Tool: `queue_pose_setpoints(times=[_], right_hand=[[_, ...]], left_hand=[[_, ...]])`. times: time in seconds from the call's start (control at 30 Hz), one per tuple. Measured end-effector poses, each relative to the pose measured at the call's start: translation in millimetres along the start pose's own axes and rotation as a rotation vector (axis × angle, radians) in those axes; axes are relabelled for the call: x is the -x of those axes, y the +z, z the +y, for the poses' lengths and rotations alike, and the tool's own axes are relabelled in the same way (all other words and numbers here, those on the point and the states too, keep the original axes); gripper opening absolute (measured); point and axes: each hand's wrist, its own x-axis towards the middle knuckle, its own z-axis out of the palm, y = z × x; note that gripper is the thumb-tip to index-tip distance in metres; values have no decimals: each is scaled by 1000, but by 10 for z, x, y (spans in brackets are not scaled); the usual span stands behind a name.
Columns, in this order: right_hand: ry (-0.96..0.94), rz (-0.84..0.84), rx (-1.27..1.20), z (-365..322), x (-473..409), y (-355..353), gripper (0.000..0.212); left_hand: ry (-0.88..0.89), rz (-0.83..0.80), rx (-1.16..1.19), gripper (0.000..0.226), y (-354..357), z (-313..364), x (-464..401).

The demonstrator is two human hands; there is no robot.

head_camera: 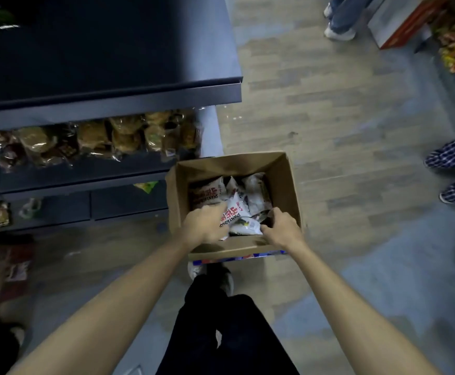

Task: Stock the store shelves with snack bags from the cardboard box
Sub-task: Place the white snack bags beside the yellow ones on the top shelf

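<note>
While both hands work inside it, the cardboard box (pixel 283 182) sits on the floor just right of the dark shelves (pixel 107 171), whose middle tier already carries clear-wrapped brown snacks. Box holds a loose heap of snack bags (pixel 253 193), white with red and black print, crinkly and light. Left hand (pixel 204 226) grips one white bag (pixel 234 212) at its near-left edge, fingers curled over it. Right hand (pixel 282 228) curls into the near-right corner; whether it pinches a bag, cannot tell. Best lift by the bag's sealed edge, not squeezing the middle, then swing left to the shelf.
</note>
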Motion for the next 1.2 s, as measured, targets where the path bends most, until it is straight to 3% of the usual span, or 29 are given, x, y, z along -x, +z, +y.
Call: queue_pose_setpoints(times=[0.1,0.2,0.37,0.57,0.7,0.83,0.97,1.1,1.2], right_hand=[[3,-25,9,47,-253,111,39],[-2,-59,-6,89,-579,241,37],[0,-106,-26,178,-1105,503,47],[87,-112,-98,221,-1607,707,62],[116,-47,-21,168,-1845,882,65],[35,115,134,125,-1887,974,46],[-69,245,93,155,-1831,991,40],[-65,59,-246,13,-1864,1042,37],[67,-97,-369,-226,-1906,1151,52]], left_hand=[[3,-169,55,47,208,-21,-292],[-61,-115,75,47,478,-63,-618],[-155,13,18,78,894,-128,-1060],[-166,-48,-66,101,1282,-311,-1427],[-175,-1,-215,97,1436,-295,-1499],[-163,91,-342,100,1459,-313,-1476],[-176,94,-276,77,1251,-336,-1351],[-295,245,-59,50,923,-357,-1168],[-374,344,41,47,836,-399,-1132]])
